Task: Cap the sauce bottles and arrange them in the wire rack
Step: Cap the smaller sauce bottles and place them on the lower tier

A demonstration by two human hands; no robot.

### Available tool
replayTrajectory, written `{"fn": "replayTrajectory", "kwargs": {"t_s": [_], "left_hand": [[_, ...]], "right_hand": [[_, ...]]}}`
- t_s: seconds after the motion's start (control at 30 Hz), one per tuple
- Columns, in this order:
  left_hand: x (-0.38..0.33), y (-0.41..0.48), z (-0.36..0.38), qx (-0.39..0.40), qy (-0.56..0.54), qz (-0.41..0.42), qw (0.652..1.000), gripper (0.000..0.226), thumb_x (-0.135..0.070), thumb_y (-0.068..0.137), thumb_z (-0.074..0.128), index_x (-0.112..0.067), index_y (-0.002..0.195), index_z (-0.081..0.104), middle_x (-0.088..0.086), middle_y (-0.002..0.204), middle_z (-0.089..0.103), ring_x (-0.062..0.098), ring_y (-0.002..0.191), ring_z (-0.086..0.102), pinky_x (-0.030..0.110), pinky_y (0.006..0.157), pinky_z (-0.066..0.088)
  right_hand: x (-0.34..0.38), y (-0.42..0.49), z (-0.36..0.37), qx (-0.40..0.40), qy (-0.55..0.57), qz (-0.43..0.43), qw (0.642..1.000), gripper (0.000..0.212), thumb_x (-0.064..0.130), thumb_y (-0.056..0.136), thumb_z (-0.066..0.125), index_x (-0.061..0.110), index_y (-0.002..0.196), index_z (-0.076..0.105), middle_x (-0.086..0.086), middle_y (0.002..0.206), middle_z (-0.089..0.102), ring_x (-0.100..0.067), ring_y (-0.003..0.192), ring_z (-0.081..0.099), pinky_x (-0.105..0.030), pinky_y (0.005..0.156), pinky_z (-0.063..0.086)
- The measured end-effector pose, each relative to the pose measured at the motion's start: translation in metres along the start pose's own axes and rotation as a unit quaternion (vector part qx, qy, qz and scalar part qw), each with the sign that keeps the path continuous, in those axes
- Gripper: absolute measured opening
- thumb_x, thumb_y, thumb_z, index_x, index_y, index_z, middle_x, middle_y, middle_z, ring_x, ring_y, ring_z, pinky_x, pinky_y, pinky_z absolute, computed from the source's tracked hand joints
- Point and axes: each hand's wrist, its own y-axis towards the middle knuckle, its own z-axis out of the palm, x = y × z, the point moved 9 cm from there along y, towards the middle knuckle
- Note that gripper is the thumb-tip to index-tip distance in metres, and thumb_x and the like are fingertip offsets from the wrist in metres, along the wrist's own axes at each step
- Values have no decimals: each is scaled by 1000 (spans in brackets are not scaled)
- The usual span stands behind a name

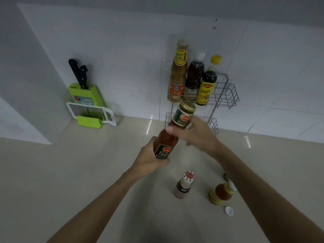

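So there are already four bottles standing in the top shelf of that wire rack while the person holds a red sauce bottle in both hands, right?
Not quite: the head view shows three bottles in the wire rack, not four. The rest holds: the left hand grips the red sauce bottle low on its body and the right hand is near its neck.

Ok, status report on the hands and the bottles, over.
Left hand grips red sauce bottle; right hand at its neck. Three bottles in wire rack. Two bottles and loose white cap on counter. Path clear.
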Motion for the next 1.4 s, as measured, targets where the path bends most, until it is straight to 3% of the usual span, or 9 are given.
{"fn": "replayTrajectory", "kwargs": {"t_s": [0.1, 0.2, 0.37, 0.43, 0.57, 0.77, 0.9, 1.17, 1.4], "left_hand": [[4, 27, 15, 35, 38, -2, 999, 69, -14, 70, 84, -18, 126, 44, -6, 113, 59, 11, 105, 62, 10, 73, 50], [21, 66, 15, 61, 103, -39, 992, 88, -16, 72, 84, -11, 142, 30, 5, 136, 43, 21, 129, 45, 17, 95, 39], [52, 112, 12, 69, 79, -130, 986, 87, -9, 85, 69, -12, 153, 15, 11, 155, 29, 24, 137, 35, 23, 98, 35], [57, 126, 17, 77, 59, -145, 985, 92, -10, 85, 69, -15, 155, 8, 7, 161, 19, 24, 146, 25, 29, 109, 31], [65, 146, 25, 88, 7, -172, 981, 97, -10, 84, 68, -18, 156, 3, 2, 165, 8, 23, 150, 15, 32, 113, 25], [73, 158, 35, 108, -15, -190, 976, 97, -10, 85, 67, -16, 156, 1, 2, 165, 8, 22, 150, 13, 32, 113, 23], [71, 161, 42, 107, -35, -179, 977, 81, -1, 86, 64, -13, 152, 18, 6, 157, 30, 22, 142, 30, 24, 94, 30], [79, 166, 47, 129, -40, -176, 975, 91, 2, 83, 64, -18, 154, 11, 6, 156, 31, 23, 139, 33, 27, 95, 32], [93, 150, 38, 129, 24, -194, 972, 98, -8, 84, 66, -16, 156, 1, 6, 162, 17, 27, 146, 24, 35, 114, 30]], "right_hand": [[-48, 6, 4, -37, 60, 40, 997, 51, 29, 77, 76, 14, 121, 54, -10, 123, 62, -17, 90, 68, -33, 67, 62], [-66, 24, -13, -147, 14, 9, 989, 47, 24, 76, 79, 10, 115, 57, -6, 112, 67, -12, 82, 68, -18, 66, 59], [-81, 57, -28, -292, -18, -21, 956, 42, 25, 73, 81, 16, 107, 59, -6, 106, 64, -14, 93, 60, -11, 75, 46], [-91, 74, -22, -289, 2, -23, 957, 40, 19, 74, 81, 19, 106, 57, -9, 109, 61, -14, 96, 57, -9, 76, 45], [-123, 101, -3, -253, 15, 1, 967, 60, 21, 75, 80, 16, 128, 52, -6, 123, 60, -13, 111, 56, -21, 92, 49], [-140, 124, 1, -236, -19, 45, 971, 33, 13, 80, 75, 5, 109, 60, 1, 95, 62, 4, 77, 54, 4, 61, 38], [-144, 140, 2, -214, -95, 67, 970, 42, 28, 80, 75, 9, 112, 57, -8, 106, 70, -19, 92, 62, -18, 68, 39], [-147, 175, 17, -105, -156, 92, 978, 56, 43, 83, 68, 12, 125, 46, -11, 121, 66, -29, 109, 62, -42, 91, 52], [-146, 153, 27, -16, -80, 160, 984, 67, 24, 89, 64, 6, 141, 27, -17, 139, 49, -32, 125, 50, -29, 89, 37]]}}
